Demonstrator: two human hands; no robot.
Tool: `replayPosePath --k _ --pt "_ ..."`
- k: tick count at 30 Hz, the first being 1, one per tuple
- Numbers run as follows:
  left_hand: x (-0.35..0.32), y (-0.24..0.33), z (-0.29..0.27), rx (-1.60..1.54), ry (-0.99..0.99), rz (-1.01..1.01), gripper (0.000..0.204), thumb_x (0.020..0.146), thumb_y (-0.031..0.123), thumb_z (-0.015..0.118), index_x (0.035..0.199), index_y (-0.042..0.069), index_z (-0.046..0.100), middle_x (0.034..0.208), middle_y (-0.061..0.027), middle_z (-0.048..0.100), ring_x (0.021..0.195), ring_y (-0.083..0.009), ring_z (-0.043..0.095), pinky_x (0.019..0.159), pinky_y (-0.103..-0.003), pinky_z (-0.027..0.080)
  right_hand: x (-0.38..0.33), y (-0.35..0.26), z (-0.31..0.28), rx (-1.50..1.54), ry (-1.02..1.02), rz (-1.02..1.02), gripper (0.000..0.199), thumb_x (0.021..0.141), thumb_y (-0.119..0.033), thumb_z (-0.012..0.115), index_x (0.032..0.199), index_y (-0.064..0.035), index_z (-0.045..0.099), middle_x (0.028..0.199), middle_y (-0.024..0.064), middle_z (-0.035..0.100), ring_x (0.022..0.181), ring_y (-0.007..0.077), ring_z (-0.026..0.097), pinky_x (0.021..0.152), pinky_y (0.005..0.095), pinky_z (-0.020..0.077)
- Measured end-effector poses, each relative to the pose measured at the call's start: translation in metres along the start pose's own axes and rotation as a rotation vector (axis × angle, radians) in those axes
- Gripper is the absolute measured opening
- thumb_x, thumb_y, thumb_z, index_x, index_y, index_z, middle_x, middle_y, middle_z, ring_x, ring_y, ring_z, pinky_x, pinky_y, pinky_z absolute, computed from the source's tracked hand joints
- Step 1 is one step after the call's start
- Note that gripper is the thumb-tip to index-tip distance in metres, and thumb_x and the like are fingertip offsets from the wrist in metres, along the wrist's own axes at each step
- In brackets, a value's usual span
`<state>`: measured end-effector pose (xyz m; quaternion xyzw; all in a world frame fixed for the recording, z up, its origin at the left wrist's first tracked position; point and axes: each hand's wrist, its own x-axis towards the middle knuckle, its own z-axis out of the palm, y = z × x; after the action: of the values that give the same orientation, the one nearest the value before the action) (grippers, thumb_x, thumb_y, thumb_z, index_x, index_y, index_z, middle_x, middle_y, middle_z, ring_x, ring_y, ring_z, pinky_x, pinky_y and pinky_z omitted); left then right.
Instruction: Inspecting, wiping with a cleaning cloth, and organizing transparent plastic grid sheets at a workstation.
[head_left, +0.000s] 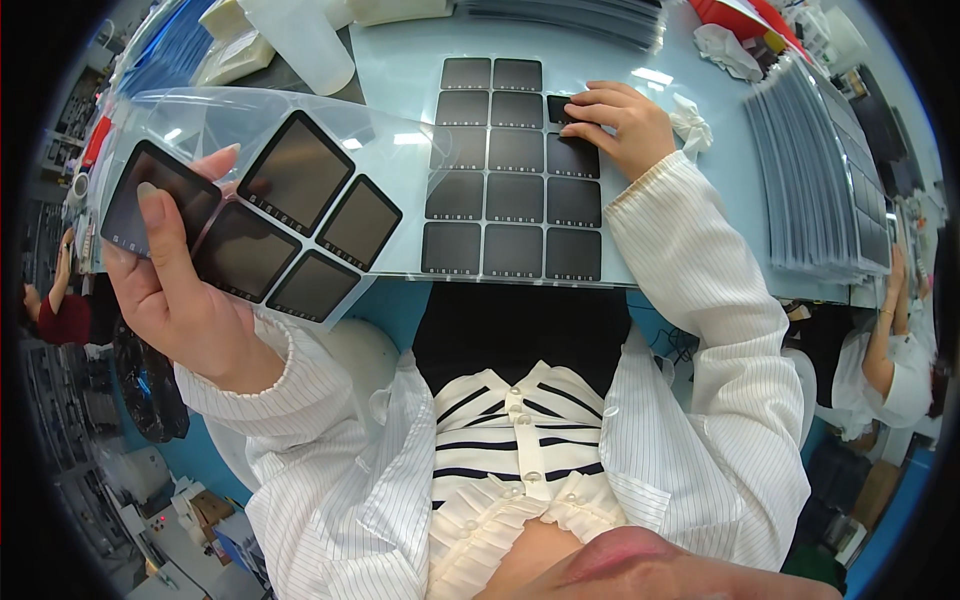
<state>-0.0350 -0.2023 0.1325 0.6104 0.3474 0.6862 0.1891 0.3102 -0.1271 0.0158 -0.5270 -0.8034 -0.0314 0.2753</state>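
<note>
My left hand (180, 265) grips a clear plastic sheet (400, 165) that carries several dark square panels (298, 172). The thumb lies across the leftmost panel (125, 205), with the fingers behind the sheet. This sheet is raised and tilted above the table's left part. On the table, more dark square panels (515, 196) lie in a grid of three columns. My right hand (635, 130) rests at the top of the right column, fingers stretched out and apart. They touch and partly cover a dark panel (558, 108) there.
A tall stack of clear sheets with dark panels (815, 170) stands on the right. Another sheet stack (570, 20) lies at the back. Crumpled white tissue (690, 125) sits beside my right hand. A translucent bottle (305, 45) is at back left. Other people's arms (885, 330) show at both sides.
</note>
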Motion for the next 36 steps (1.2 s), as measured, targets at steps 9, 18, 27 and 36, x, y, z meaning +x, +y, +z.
replayPosePath --k 9,18,27,36 --pt "-0.004 -0.001 0.007 0.007 0.063 -0.027 0.021 0.095 0.017 0.051 0.108 0.001 0.055 0.086 -0.0194 0.069 0.066 -0.0151 0.066 0.062 -0.024 0.053 0.0 -0.001 0.001 -0.052 0.008 0.002 0.023 0.077 -0.028 0.071 0.092 -0.0114 0.073 0.099 0.0018 0.068 0.107 0.02 0.058 0.088 0.033 0.05" --pt "-0.007 0.004 0.007 -0.039 0.003 0.001 0.022 0.095 0.019 0.052 0.106 0.001 0.055 0.083 -0.0161 0.069 0.064 -0.015 0.066 0.058 -0.023 0.054 0.0 -0.003 -0.002 -0.012 -0.071 -0.044 0.022 0.082 -0.025 0.067 0.095 -0.008 0.072 0.106 0.005 0.066 0.107 0.0235 0.058 0.087 0.0349 0.049" --pt "-0.024 0.024 0.035 -0.053 -0.116 0.083 0.025 0.094 0.016 0.052 0.11 -0.003 0.052 0.084 -0.018 0.068 0.066 -0.0163 0.065 0.061 -0.024 0.053 0.001 -0.143 -0.066 0.897 -0.07 -0.205 0.074 0.063 -0.016 0.084 0.125 0.0043 0.051 0.113 0.0144 0.063 0.104 0.0222 0.061 0.089 0.0325 0.048" --pt "-0.036 0.031 0.03 0.054 -0.275 0.132 0.026 0.092 0.016 0.057 0.109 -0.003 0.051 0.088 -0.0114 0.065 0.073 -0.0151 0.063 0.069 -0.024 0.05 -0.001 -0.157 -0.057 1.23 -0.184 -0.151 0.06 0.068 -0.006 0.08 0.12 0.0086 0.054 0.111 0.0139 0.063 0.104 0.0188 0.06 0.092 0.0302 0.0441"
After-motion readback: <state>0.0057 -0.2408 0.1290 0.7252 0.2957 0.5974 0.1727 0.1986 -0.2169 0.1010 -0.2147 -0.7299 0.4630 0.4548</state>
